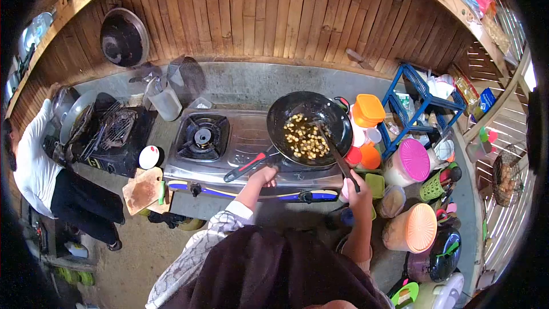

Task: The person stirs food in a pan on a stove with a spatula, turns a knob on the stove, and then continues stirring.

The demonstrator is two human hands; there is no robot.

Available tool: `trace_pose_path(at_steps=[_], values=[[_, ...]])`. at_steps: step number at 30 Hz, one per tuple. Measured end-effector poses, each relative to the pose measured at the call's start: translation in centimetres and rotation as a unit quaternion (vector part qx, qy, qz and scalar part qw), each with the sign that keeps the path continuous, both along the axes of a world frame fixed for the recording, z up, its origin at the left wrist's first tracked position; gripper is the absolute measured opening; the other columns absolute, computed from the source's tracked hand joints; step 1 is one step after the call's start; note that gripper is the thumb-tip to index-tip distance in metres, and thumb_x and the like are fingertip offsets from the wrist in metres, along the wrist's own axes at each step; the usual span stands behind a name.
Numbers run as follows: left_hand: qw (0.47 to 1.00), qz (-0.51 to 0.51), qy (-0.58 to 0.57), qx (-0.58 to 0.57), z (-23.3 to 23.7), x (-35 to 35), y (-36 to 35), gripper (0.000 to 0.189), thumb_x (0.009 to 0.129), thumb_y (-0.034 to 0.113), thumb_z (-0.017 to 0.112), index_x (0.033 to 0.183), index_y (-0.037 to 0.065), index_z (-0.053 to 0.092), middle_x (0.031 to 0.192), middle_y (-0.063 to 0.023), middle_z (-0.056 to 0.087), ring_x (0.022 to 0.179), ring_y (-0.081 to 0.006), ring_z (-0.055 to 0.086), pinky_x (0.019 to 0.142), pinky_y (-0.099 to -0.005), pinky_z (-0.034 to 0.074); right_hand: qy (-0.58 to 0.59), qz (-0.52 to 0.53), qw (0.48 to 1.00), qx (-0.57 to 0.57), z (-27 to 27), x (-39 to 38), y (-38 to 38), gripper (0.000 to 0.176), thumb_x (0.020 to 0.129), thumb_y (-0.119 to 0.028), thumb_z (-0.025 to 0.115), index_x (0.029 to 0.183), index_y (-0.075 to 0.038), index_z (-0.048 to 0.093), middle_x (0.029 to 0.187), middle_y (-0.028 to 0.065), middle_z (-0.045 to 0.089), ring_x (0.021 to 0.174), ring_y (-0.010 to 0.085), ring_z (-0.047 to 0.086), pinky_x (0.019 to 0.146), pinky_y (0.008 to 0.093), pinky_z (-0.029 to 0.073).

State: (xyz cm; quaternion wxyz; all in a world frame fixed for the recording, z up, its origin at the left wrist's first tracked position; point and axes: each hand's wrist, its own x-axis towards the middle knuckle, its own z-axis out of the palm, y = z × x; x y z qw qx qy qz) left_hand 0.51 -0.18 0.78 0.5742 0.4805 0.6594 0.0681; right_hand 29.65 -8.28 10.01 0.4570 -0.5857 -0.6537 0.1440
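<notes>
A black wok sits on the right side of the steel gas stove. Small browned and pale pieces of food lie in oil in its bowl. My right hand grips the dark handle of a spatula, whose far end reaches into the food. By the stove's front edge, my left hand is loosely curled just below the wok's black-and-red handle, apart from it as far as I can tell. Nothing shows in its fingers.
A bare burner is left of the wok. Plastic tubs, including an orange-lidded one, crowd the right, near a blue rack. A cutting board with a green-handled knife lies left. Another person stands at far left.
</notes>
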Motion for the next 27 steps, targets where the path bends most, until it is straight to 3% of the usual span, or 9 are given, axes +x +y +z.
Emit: trace_pose_path(at_steps=[7,12,18,20,22,27], values=[[1.0,-0.002,-0.005,0.012,-1.6,-0.2,0.4,0.057,0.081,0.041,0.022,0.056,0.004,0.057,0.053,-0.007,0.057,0.041,-0.0145,0.047,0.043,-0.0285,0.04,0.058,0.009,0.995,-0.08,5.7,0.4,-5.2,0.027,0.074,-0.011,0.058,0.098,0.0,0.057,0.084,0.0167,0.06,0.076,0.0201,0.058,0.07,0.028,0.043],[1.0,-0.012,0.013,0.007,-1.4,-0.2,0.3,0.059,0.081,0.043,0.021,0.055,0.004,0.057,0.051,-0.007,0.055,0.04,-0.0151,0.047,0.043,-0.0291,0.04,0.044,-0.049,0.981,-0.184,8.9,1.7,-8.0,0.027,0.074,-0.01,0.058,0.098,0.002,0.056,0.083,0.013,0.061,0.074,0.0145,0.056,0.069,0.0276,0.043],[1.0,-0.011,0.009,0.005,0.8,0.0,-0.4,0.058,0.081,0.042,0.022,0.055,0.005,0.057,0.051,-0.0066,0.055,0.041,-0.0145,0.047,0.043,-0.0293,0.04,0.007,-0.056,0.987,-0.153,11.3,2.8,-10.1,0.025,0.074,-0.008,0.057,0.097,0.003,0.057,0.086,0.0145,0.061,0.077,0.0172,0.056,0.071,0.0287,0.043],[1.0,0.001,-0.006,0.008,-0.9,-0.1,0.2,0.06,0.081,0.047,0.024,0.054,0.004,0.056,0.051,-0.0081,0.055,0.04,-0.0151,0.045,0.043,-0.0297,0.039,0.003,-0.071,0.984,-0.162,11.6,3.1,-10.3,0.025,0.074,-0.007,0.056,0.097,0.003,0.057,0.088,0.0153,0.061,0.079,0.0181,0.056,0.072,0.0289,0.043],[1.0,0.013,-0.02,0.011,-1.9,-0.2,0.3,0.063,0.08,0.051,0.025,0.053,0.003,0.056,0.05,-0.0095,0.054,0.039,-0.0158,0.043,0.042,-0.0301,0.037,0.045,-0.06,0.989,-0.129,11.2,3.9,-10.5,0.023,0.073,-0.004,0.056,0.096,0.003,0.058,0.084,0.0122,0.061,0.077,0.0128,0.054,0.072,0.0251,0.042],[0.999,0.017,-0.022,0.019,-1.2,-0.1,0.0,0.06,0.081,0.048,0.024,0.053,0.004,0.055,0.051,-0.0072,0.055,0.039,-0.0151,0.044,0.04,-0.0296,0.037,0.015,-0.056,0.988,-0.14,12.0,3.9,-10.8,0.023,0.073,-0.004,0.056,0.095,0.003,0.058,0.084,0.0111,0.061,0.077,0.0124,0.053,0.071,0.0251,0.042]])
